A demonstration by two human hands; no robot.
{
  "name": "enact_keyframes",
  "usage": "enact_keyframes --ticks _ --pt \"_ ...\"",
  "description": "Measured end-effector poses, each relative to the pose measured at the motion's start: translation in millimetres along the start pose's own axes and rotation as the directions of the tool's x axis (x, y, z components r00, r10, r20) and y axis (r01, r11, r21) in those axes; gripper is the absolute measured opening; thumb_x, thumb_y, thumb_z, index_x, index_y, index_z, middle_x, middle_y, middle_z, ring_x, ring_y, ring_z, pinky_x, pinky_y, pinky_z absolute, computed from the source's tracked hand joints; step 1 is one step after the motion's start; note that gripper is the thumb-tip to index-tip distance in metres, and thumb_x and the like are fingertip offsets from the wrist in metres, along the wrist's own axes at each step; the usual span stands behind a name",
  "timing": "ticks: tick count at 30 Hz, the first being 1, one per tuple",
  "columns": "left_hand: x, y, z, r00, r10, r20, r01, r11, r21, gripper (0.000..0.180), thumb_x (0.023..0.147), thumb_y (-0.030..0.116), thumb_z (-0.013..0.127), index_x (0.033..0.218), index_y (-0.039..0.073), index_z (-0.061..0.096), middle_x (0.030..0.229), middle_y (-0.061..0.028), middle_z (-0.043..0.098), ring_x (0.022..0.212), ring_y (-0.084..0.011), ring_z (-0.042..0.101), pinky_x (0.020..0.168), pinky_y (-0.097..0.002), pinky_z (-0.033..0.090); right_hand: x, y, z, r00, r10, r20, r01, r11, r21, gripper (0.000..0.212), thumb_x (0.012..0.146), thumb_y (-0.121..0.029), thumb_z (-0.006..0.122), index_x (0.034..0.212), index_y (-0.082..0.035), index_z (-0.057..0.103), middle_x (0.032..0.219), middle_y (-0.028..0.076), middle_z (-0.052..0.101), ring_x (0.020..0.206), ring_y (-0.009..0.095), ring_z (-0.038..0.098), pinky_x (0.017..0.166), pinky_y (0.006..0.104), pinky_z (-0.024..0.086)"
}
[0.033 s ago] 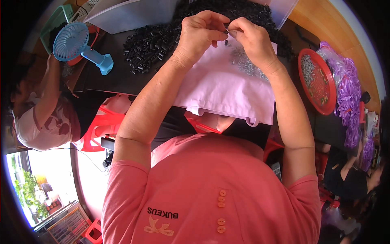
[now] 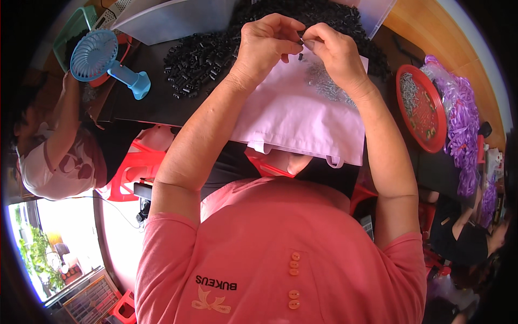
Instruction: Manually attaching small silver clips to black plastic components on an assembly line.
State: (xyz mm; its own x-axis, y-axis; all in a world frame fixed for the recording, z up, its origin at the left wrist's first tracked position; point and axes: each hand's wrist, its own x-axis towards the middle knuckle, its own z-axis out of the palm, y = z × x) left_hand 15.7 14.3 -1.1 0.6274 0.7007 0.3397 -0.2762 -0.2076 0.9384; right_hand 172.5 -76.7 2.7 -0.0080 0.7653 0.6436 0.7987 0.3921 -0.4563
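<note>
My left hand [image 2: 265,47] and my right hand [image 2: 339,58] meet above the far part of a pink cloth bag [image 2: 302,119] with small handles. Thumb and forefinger are pinched on each hand, fingertips nearly touching. A tiny piece seems to sit between them, too small and covered to name. Just below the left fingertips shows a small black piece [image 2: 300,56]. Beside my right hand, a scatter of small silvery metal parts [image 2: 326,86] lies on the cloth. A big heap of short black cylindrical parts [image 2: 189,67] spreads behind and left of my hands.
A clear plastic bin [image 2: 172,24] stands behind the heap, with a blue handheld fan [image 2: 110,62] at left. To the right are a red round tray [image 2: 440,127] with metal parts and bundled purple ribbons [image 2: 461,119]. Another person [image 2: 59,156] sits at left; someone in black [image 2: 458,232] is at right.
</note>
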Motion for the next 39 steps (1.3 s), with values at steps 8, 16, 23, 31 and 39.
enact_keyframes --ticks 8,16,23,31,39 --pt "-1 4 -1 1.0 -0.018 0.022 0.019 1.0 -0.023 0.033 0.071 -0.012 0.068 0.103 -0.004 0.066 0.081 -0.0061 0.065 0.067 -0.0128 0.061 0.054 -0.0242 0.049 2 -5 -2 0.999 0.045 -0.002 -0.044 0.996 0.081 0.004 0.088 -0.005 0.062 0.091 -0.004 0.06 0.08 0.009 0.067 0.072 0.022 0.066 0.065 0.032 0.052" --pt "-1 6 0 0.999 -0.032 0.033 0.035 0.996 -0.082 0.036 0.07 -0.011 0.068 0.104 -0.007 0.062 0.081 -0.0098 0.066 0.066 -0.0155 0.063 0.051 -0.0253 0.049 3 -12 -1 0.963 0.261 0.061 -0.266 0.902 0.34 0.006 0.091 -0.008 0.061 0.092 -0.001 0.062 0.079 0.003 0.065 0.069 0.011 0.06 0.063 0.0259 0.05" --pt "-1 5 -5 0.987 -0.149 0.067 0.162 0.945 -0.285 0.038 0.075 -0.012 0.067 0.112 -0.005 0.059 0.087 -0.0109 0.065 0.07 -0.0189 0.063 0.055 -0.0278 0.048 5 -14 -10 0.92 0.388 0.061 -0.358 0.763 0.538 0.009 0.093 -0.009 0.061 0.094 -0.001 0.063 0.08 0.002 0.064 0.071 0.01 0.06 0.065 0.0256 0.051" --pt "1 2 -2 0.993 -0.103 0.052 0.112 0.968 -0.226 0.037 0.071 -0.012 0.069 0.106 -0.007 0.06 0.082 -0.0119 0.066 0.064 -0.0184 0.064 0.051 -0.0268 0.05 5 -15 -9 0.998 0.064 0.03 -0.066 0.994 0.083 0.004 0.087 -0.003 0.059 0.091 -0.002 0.059 0.082 0.011 0.065 0.072 0.025 0.064 0.065 0.0349 0.05" --pt "3 -2 -11 0.982 -0.188 0.015 0.182 0.927 -0.329 0.035 0.073 -0.013 0.067 0.107 -0.007 0.06 0.083 -0.0126 0.067 0.066 -0.0203 0.065 0.053 -0.0293 0.051 1 -11 8 0.999 -0.02 -0.034 0.023 0.997 0.074 0.014 0.083 -0.001 0.062 0.097 -0.005 0.062 0.087 0.01 0.065 0.08 0.027 0.066 0.068 0.0356 0.052"
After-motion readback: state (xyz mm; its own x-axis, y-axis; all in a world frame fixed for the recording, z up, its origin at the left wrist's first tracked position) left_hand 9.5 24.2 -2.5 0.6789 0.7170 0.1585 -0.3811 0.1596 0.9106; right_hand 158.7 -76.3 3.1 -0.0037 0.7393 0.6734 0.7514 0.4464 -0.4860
